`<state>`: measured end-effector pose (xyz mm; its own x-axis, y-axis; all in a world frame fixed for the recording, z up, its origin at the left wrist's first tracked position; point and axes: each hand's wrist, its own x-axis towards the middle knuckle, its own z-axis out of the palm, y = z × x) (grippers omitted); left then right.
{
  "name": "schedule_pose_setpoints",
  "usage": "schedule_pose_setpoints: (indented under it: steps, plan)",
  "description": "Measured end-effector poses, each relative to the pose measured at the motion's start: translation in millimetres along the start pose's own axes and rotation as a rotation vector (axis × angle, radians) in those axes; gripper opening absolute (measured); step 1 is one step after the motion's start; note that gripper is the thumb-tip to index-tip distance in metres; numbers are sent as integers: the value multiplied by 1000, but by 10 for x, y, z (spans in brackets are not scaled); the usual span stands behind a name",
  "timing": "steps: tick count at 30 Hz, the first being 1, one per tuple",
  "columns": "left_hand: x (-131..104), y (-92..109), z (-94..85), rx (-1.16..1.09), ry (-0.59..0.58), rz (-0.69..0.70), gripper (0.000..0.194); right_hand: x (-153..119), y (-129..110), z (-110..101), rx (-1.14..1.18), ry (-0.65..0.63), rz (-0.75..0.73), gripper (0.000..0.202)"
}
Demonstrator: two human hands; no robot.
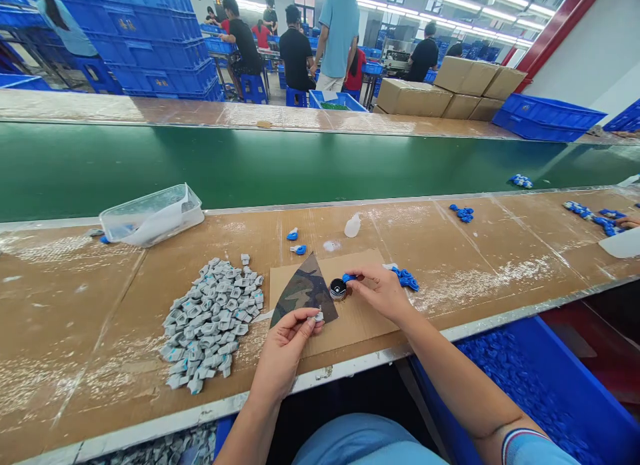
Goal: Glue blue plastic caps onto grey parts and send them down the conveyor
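Holding a small grey part [318, 315] pinched at its fingertips, the left hand [285, 351] is kept low over a cardboard sheet [360, 311] on the counter [100, 305]. The right hand [383, 291] is closed on a blue piece [349, 278] beside a small black pot [338, 289], which stands on the cardboard next to a camouflage patch [303, 288]. A large heap of grey parts [213, 321] is seen left of the sheet, apparently unworked. A few blue pieces [406, 278] lie just right of the hand, and many more fill the blue bin [550, 371] below the counter's edge. Judged by the heap, most of the work seems left to be done.
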<state>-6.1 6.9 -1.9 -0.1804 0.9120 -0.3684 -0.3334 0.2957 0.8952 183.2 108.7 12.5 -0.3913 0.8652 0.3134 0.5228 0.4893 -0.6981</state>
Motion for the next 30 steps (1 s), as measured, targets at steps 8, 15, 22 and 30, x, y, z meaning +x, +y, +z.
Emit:
schedule_pose_setpoints:
  steps: [8,15,22,30]
  plan:
    - [-25,-83,69,-7,23,78,34,-147,-176,-16,206,15,124,15]
    - [-51,-120,112,1,-3,127,28,-321,-366,89,256,-115,-18,15]
    - [-56,-131,123,35,-17,142,29,-301,-282,104,202,-179,-187,17]
    - [-60,-131,132,10,-58,124,29,-289,-215,93,228,-230,-207,23]
